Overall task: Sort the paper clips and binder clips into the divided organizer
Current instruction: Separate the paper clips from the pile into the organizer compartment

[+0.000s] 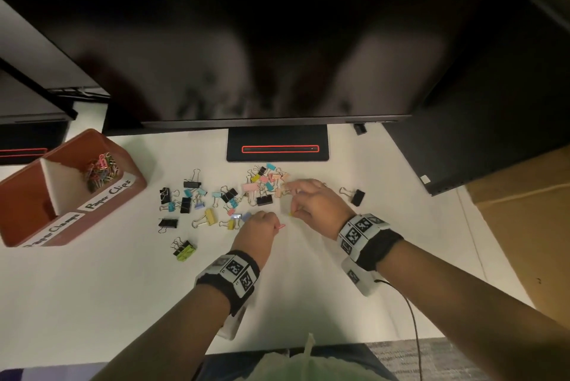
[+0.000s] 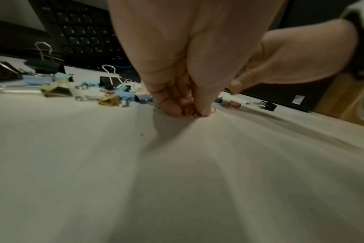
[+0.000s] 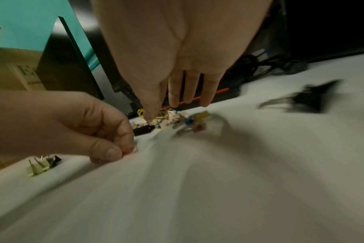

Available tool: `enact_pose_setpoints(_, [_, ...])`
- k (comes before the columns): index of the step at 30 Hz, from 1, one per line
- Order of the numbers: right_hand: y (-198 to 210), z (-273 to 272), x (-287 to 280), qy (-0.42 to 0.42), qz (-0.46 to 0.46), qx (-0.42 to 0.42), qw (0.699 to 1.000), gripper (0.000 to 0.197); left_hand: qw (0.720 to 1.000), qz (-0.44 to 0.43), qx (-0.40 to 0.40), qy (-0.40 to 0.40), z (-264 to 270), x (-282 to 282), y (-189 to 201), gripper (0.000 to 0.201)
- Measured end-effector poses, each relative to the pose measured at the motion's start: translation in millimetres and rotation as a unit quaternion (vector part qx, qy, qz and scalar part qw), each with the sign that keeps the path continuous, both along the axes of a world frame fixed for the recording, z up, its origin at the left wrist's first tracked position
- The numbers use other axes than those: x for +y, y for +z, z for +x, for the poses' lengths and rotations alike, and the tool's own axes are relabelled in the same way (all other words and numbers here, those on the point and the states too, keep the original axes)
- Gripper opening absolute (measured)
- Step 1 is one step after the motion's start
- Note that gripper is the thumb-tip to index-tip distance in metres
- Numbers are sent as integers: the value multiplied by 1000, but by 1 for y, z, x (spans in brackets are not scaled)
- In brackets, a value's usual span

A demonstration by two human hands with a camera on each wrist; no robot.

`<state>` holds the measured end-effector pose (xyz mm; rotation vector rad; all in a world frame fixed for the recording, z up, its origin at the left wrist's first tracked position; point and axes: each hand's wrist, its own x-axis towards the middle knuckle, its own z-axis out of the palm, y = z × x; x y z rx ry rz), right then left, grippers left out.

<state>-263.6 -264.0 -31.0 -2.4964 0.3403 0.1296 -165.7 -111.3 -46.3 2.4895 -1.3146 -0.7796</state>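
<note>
A brown divided organizer [image 1: 129,192] stands at the left of the white desk; its far compartment, labelled "Paper Clips", holds coloured paper clips [image 1: 101,169]. Several binder clips [image 1: 229,195] in black, blue, pink and yellow lie scattered mid-desk. My left hand [image 1: 273,224] pinches pink paper clips [image 2: 192,113] at the desk surface, just in front of the scatter. My right hand [image 1: 293,211] is close beside it on the right and pinches a yellow paper clip [image 3: 163,113] between thumb and forefinger, with its other fingers straight.
A monitor's black base [image 1: 277,146] stands behind the clips, its dark screen overhanging the desk. One black binder clip [image 1: 357,197] lies apart at the right, a green one [image 1: 185,251] at the front left. A cardboard box [image 1: 530,226] sits beyond the desk's right edge.
</note>
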Motion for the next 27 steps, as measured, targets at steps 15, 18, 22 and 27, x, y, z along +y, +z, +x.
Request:
enact_pose_setpoints(15, [-6, -13, 10, 28, -4, 69, 997, 5, 982, -137, 102, 77, 53, 51, 30, 7])
enact_pose_setpoints(18, [4, 25, 27, 48, -20, 51, 997, 6, 971, -169, 102, 136, 77, 62, 38, 8])
enact_pose_setpoints(22, [9, 75, 54, 90, -17, 53, 994, 6, 957, -182, 98, 202, 112, 81, 40, 10])
enact_pose_setpoints(27, [10, 78, 60, 82, -28, 131, 988, 8, 944, -178, 124, 250, 132, 96, 42, 10])
